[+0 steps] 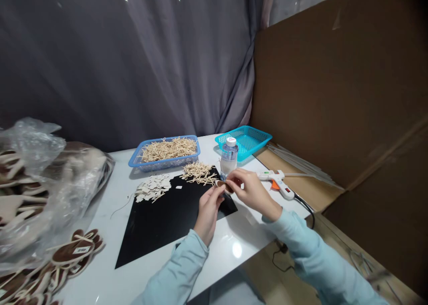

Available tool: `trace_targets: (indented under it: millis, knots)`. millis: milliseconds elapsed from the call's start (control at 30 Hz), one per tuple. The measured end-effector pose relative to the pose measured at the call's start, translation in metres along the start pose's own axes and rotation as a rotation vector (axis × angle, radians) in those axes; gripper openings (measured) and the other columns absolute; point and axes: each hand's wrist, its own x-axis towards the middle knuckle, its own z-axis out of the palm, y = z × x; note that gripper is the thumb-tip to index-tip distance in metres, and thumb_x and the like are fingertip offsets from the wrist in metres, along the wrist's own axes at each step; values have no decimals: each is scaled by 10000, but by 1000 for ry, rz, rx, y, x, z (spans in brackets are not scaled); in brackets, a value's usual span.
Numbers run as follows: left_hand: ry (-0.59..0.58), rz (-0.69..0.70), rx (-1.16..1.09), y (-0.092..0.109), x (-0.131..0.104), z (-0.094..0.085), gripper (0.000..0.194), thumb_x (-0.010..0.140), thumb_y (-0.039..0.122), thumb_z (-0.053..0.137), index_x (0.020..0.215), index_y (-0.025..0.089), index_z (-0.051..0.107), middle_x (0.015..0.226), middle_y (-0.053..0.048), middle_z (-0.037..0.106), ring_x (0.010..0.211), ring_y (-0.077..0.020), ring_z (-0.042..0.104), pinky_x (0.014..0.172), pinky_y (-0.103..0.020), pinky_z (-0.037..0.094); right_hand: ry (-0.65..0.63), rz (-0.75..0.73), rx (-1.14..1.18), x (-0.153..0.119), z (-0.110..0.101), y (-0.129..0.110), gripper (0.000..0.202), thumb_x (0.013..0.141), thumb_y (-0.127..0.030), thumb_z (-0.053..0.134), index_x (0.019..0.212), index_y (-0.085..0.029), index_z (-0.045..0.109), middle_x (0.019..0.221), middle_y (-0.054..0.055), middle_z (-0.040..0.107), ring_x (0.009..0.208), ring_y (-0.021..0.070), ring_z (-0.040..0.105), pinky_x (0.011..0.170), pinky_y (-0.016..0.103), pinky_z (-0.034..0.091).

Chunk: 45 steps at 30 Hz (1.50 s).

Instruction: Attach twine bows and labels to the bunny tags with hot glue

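Note:
Over the right edge of a black mat (160, 233), a small brown piece with a pale edge (228, 188) is held between both hands. My left hand (209, 209) pinches it from the near left side. The fingers of my right hand (249, 190) close on it from the right, and they cover much of it. Just beyond the hands lie a pile of cream cord loops (198, 172) and a clear bottle with a white cap (229, 158). A heap of small white tags (153, 187) rests at the mat's far left corner.
A blue basket (133, 161) full of cord loops and a teal basket (249, 140) stand at the back. To the right lies a white glue gun (284, 189) with a black cable, beside glue sticks (301, 164). Brown cream-edged pieces (72, 253) and plastic bags (76, 175) occupy the left.

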Motion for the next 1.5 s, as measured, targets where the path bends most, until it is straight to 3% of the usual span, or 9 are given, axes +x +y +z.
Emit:
trace_targets:
  millis: [133, 333, 600, 767, 967, 1133, 1300, 1433, 1500]
  knots:
    - [3, 20, -47, 2, -1, 3, 149, 633, 229, 823, 722, 146, 737, 744, -6, 703, 742, -112, 618, 703, -206, 451, 74, -97, -159, -18, 12, -10, 139, 893, -170, 509, 805, -192, 615, 756, 46, 574, 685, 180, 533, 654, 287, 405]
    - [8, 13, -132, 1, -3, 5, 145, 662, 192, 803, 773, 125, 736, 778, -26, 718, 795, -128, 648, 779, -215, 487, 163, -145, -272, -38, 35, -3, 164, 906, -127, 471, 872, -181, 622, 776, 51, 601, 665, 176, 565, 617, 267, 429]
    - [19, -110, -226, -2, 5, 4, 101, 728, 183, 705, 793, 110, 733, 774, -54, 737, 756, -140, 656, 730, -233, 497, 222, 161, 168, -39, 59, 18, 131, 826, -240, 569, 812, -177, 683, 833, 73, 674, 723, 193, 580, 674, 302, 442]
    - [10, -155, -243, 3, 5, 3, 82, 735, 192, 670, 755, 130, 720, 739, -28, 729, 662, -112, 629, 661, -218, 478, 81, 313, 367, -20, 45, 34, 263, 820, -372, 548, 804, -145, 679, 619, 19, 603, 534, 135, 525, 453, 221, 362]
    - [42, -145, -246, 7, 8, 2, 21, 683, 147, 691, 670, 163, 686, 713, 9, 722, 714, -91, 637, 715, -185, 475, -66, 349, 421, 9, 9, 44, 212, 702, -364, 691, 744, -158, 703, 672, 16, 651, 612, 125, 566, 507, 203, 366]
    - [29, -146, -220, 5, 9, 3, 31, 650, 135, 723, 650, 133, 692, 694, -19, 716, 703, -106, 637, 689, -195, 478, -151, 296, 352, 26, -10, 33, 234, 649, -373, 759, 701, -150, 711, 613, 13, 639, 579, 136, 545, 486, 219, 376]
    - [70, -150, -221, 3, 11, -1, 65, 654, 146, 753, 695, 137, 703, 707, -10, 714, 680, -89, 623, 658, -182, 461, 64, 213, 295, 15, -6, 17, 198, 722, -361, 728, 756, -174, 670, 738, 9, 623, 639, 125, 511, 514, 215, 370]
    - [107, -157, -236, 1, 13, -4, 53, 695, 146, 741, 735, 146, 706, 693, 12, 706, 644, -68, 605, 627, -167, 441, 290, 238, 342, -17, 15, 18, 198, 795, -375, 660, 843, -204, 571, 843, 4, 577, 671, 116, 509, 516, 205, 378]
    - [106, -163, -247, 2, 13, -3, 30, 733, 147, 712, 763, 148, 711, 713, 8, 713, 658, -68, 613, 623, -166, 439, 288, 300, 398, -33, 30, 21, 214, 812, -396, 631, 871, -201, 565, 826, 2, 568, 555, 92, 461, 443, 205, 347]
